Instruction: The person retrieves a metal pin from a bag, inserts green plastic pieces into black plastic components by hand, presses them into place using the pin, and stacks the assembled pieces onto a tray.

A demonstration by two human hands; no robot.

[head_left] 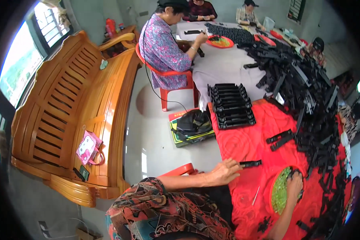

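The left hand (224, 172) is resting on the red cloth of the counter (248, 144), fingers curled closed around the near end of a short black plastic strip (251, 163), pinning it flat so that its free end is pointing away from the hand toward the parts pile. The right hand (295, 184) is reaching into a shallow red-rimmed dish (280, 191) of small greenish pieces just beside the strip; its fingers are bending down into the dish, and whether they are gripping a piece cannot be determined, since the fingertips are lying out of sight against the contents. The dish appears to be sitting close to both hands to keep the reach short. Beyond the right hand, a large heap of black plastic parts (308, 100) is spreading along the counter, and beyond the left hand a neat stack of black frames (231, 106) is lying in rows, apparently sorted. The individual pieces in the heap are merging together and are too small to distinguish. Other people are sitting at the far end of the counter, one on a red chair (164, 84).
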